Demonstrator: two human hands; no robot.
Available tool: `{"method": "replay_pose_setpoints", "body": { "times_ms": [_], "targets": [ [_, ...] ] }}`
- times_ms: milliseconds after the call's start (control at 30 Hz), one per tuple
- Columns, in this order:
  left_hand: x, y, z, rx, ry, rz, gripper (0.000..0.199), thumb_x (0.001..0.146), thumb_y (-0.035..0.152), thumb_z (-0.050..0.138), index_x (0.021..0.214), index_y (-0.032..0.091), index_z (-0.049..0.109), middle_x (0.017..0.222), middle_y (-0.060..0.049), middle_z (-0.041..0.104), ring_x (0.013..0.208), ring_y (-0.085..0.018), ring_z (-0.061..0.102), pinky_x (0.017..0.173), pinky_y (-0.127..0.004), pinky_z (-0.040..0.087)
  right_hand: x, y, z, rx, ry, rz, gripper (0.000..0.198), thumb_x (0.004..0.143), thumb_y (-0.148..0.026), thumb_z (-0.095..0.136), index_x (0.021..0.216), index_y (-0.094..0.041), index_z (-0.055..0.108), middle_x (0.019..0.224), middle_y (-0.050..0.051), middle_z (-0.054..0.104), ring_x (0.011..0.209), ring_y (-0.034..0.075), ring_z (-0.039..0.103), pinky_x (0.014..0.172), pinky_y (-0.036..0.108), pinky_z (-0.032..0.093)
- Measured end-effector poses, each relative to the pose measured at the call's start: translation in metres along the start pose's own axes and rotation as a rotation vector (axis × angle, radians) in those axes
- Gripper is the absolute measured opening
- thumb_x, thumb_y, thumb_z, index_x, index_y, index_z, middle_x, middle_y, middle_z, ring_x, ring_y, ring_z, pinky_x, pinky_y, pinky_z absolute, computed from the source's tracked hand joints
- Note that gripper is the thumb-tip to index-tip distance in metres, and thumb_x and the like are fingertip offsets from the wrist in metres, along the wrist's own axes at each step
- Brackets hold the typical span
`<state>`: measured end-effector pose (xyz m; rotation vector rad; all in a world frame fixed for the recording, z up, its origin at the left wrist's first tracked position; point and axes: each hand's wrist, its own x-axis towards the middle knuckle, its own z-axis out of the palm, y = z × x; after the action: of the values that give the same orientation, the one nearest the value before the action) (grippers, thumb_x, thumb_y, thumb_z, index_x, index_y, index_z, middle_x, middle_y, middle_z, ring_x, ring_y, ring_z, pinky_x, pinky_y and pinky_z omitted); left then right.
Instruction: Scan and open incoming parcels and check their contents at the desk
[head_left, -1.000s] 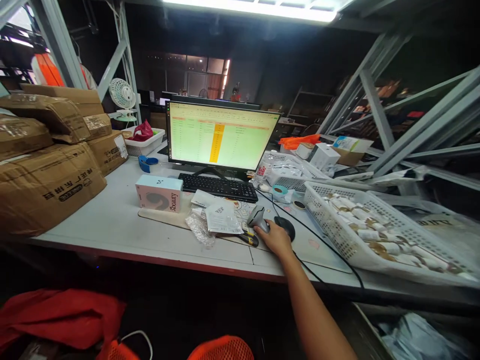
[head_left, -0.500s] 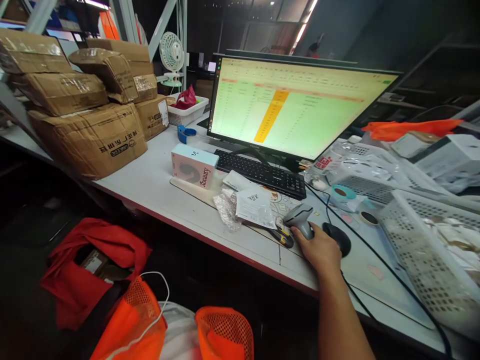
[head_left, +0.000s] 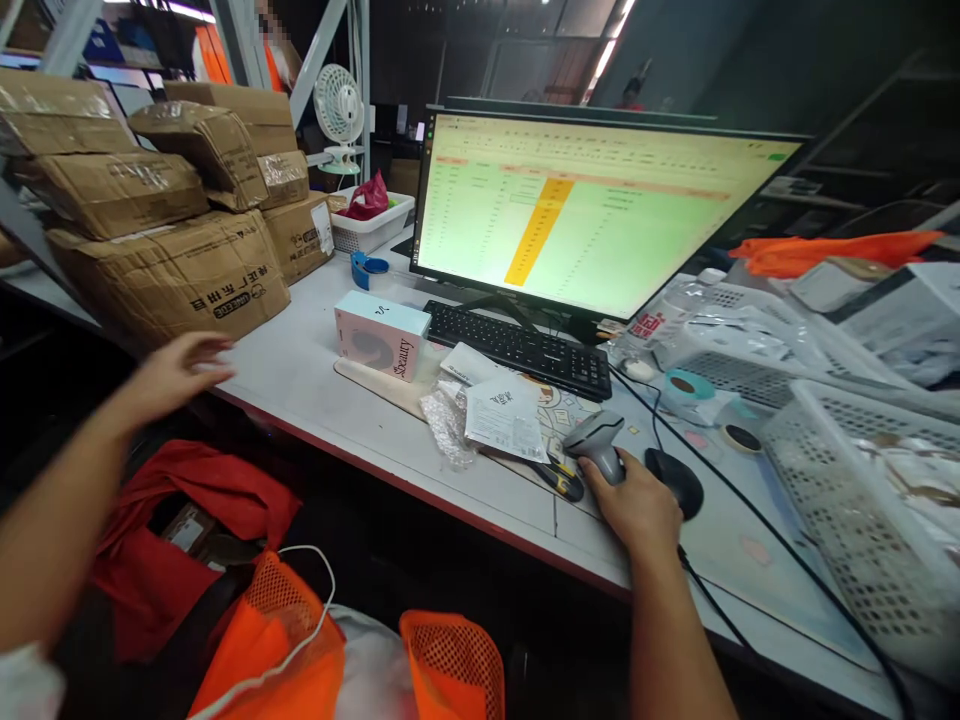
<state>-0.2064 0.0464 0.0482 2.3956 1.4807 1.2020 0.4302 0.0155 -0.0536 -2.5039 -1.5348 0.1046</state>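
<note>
- Lengthwise, one pale tabletop with a reddish front edge, running from far left to lower right.
- Brown cardboard cartons, taped, stacked at the left end.
- Widescreen monitor, lit, showing a spreadsheet with one orange column.
- Desk mat, pale, printed, under the keyboard and mouse.
- White perforated basket, at the right, holding pale pieces too blurred to name.
- Black keyboard, in front of the monitor.
- Left hand, thumb and fingers parted, raised before the lowest front carton, near the tabletop's front edge; well apart from the other hand.
- Right hand, closed round the grip of the barcode scanner.
- Box marked "Sbeauty", pink and pale blue, at the keyboard's left end.
- Barcode scanner, grey, over the mat, head pointing left, between the mouse and a yellow-and-black tool; whether it touches the mat cannot be told.
- White printed packet, left of the scanner, bubble wrap beside it.
- Black mouse, just right of the right hand.
- Yellow-and-black tool, partly under the packet.
- Teal tape roll, behind the mouse.
</note>
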Motion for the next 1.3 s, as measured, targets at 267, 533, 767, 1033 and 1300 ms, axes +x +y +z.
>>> {"method": "replay_pose_setpoints", "body": {
  "times_ms": [267,533,767,1033,1300],
  "targets": [
    [0.144,-0.019,0.153,-0.507,-0.477,-0.517,0.099,0.066,0.050,0.086,0.147,0.012,0.044,0.143,-0.022,0.057,0.101,-0.026,0.064,0.060,-0.026,0.050,-0.006,-0.005,-0.003,0.026,0.015,0.015,0.071,0.097,-0.062,0.049,0.149,-0.016,0.056,0.132,0.022,0.068,0.122,0.043,0.064,0.098,0.051,0.051],
    [0.048,0.020,0.128,0.132,0.114,0.377,0.049,0.084,0.011,0.066,0.129,0.030,0.059,0.142,-0.008,0.062,0.121,-0.028,0.060,0.091,-0.042,0.057,-0.003,-0.002,0.004,0.015,0.074,0.034,0.074,0.093,-0.066,0.052,0.146,-0.016,0.060,0.128,0.022,0.070,0.118,0.043,0.064,0.097,0.053,0.052],
    [0.000,0.035,0.093,0.105,0.058,0.592,0.028,0.099,0.027,0.058,0.124,0.035,0.052,0.131,-0.003,0.069,0.124,-0.023,0.064,0.094,-0.043,0.063,-0.007,-0.008,0.005,0.006,0.089,0.061,0.074,0.091,-0.063,0.056,0.146,-0.014,0.060,0.130,0.023,0.069,0.118,0.044,0.063,0.099,0.055,0.050],
    [0.005,0.044,0.095,0.057,0.116,0.707,0.027,0.097,0.022,0.062,0.120,0.034,0.054,0.139,-0.002,0.064,0.132,-0.022,0.060,0.098,-0.042,0.063,-0.009,-0.008,0.009,0.018,0.123,0.059,0.073,0.089,-0.061,0.060,0.146,-0.015,0.061,0.128,0.021,0.070,0.115,0.042,0.064,0.099,0.052,0.049],
    [0.000,0.033,0.098,0.065,-0.065,0.363,0.017,0.098,0.045,0.056,0.105,0.030,0.058,0.122,-0.005,0.074,0.122,-0.026,0.066,0.098,-0.049,0.062,-0.012,-0.013,0.004,0.032,0.120,0.055,0.074,0.089,-0.061,0.059,0.145,-0.013,0.062,0.126,0.022,0.070,0.111,0.040,0.064,0.098,0.050,0.049]
  ]
}}
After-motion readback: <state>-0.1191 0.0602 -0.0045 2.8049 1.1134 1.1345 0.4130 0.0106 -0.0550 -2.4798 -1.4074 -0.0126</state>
